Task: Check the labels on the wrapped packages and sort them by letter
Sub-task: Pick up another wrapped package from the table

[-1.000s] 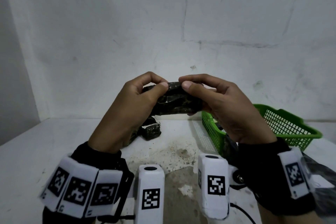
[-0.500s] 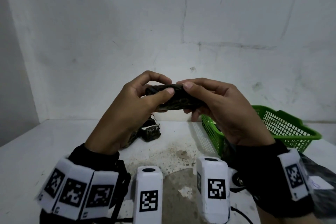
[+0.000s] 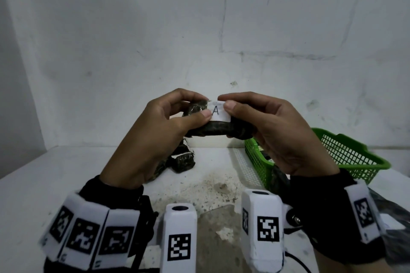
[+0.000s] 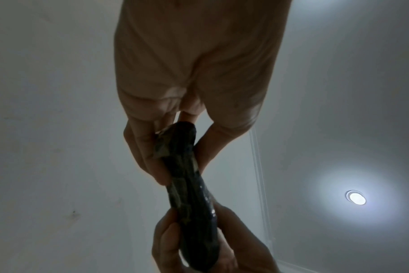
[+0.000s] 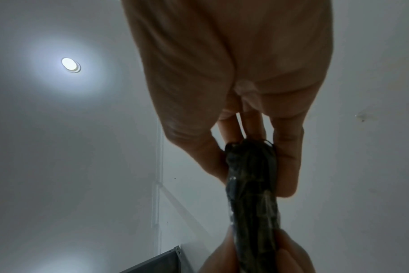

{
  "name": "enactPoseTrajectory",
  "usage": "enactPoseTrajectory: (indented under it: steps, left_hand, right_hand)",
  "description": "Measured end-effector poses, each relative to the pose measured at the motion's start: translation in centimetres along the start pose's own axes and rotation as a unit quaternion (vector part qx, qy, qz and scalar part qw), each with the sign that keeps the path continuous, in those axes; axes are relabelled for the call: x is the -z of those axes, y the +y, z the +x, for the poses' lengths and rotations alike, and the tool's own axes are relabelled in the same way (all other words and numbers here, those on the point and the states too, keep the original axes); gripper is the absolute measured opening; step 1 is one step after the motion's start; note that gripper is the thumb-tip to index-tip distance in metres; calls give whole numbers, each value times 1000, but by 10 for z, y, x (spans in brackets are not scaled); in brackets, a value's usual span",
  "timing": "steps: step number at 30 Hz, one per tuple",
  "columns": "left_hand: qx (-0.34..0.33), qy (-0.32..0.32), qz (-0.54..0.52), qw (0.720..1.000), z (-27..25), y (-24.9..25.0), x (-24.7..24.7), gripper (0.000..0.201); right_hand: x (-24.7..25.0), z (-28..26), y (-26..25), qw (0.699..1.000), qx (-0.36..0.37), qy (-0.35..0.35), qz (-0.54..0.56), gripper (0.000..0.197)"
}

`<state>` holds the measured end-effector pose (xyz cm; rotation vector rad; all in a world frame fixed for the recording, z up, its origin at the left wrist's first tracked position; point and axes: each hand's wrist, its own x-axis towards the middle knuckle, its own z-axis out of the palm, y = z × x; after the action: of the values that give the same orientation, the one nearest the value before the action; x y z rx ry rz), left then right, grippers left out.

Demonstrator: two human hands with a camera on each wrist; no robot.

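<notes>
label check in hand: left hand (image 3: 155, 137) and right hand (image 3: 275, 133) each pinch one end of the wrapped package (image 3: 218, 132), its label (image 3: 218, 113) reading "a"; next, placement with the a group.

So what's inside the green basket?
The green plastic mesh basket holds something dark near its front corner, perhaps more wrapped packages. The right hand covers most of the inside, so the contents and their number stay hidden.

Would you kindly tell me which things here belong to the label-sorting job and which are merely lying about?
Part of the job:
- wrapped package, gripped at its ends by the left hand and the right hand
- its white label, reading A
- dark packages on the table
- green basket

Lying about:
- stained white table
- ceiling light
</notes>
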<state>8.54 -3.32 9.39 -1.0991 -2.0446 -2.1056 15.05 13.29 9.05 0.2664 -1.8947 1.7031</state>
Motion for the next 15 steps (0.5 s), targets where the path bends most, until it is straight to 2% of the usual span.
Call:
enactPoseTrajectory:
  steps: [2,6,7,9,11,12,15]
  left_hand:
    - [3,6,1,1000,1,-2,1,32]
    - [16,28,-10,999,3,-6,2,72]
    - [4,30,-9,1000,3,-5,2,73]
    - [-35,34,7,999,1,-3,2,57]
    - [-83,28,37,995,-1,-2,2,41]
    - [-105,24,58,993,-1,-2,2,38]
    - [-131,20,103,986,0,-4,2,54]
  right_hand:
    - [0,0,1,1000,2,8,0,22]
    - [3,3,3,1000,2,14,-2,9]
    - [3,3,4,1000,-3,9,-4,9]
    - [3,4,5,1000,-16,2,-15,10]
    - [4,4,5,998,-12,2,-69,20]
    - [5,3,3,994,-8,-2,-107,28]
    - [5,-2,-2,989,-6,-44,-139,40]
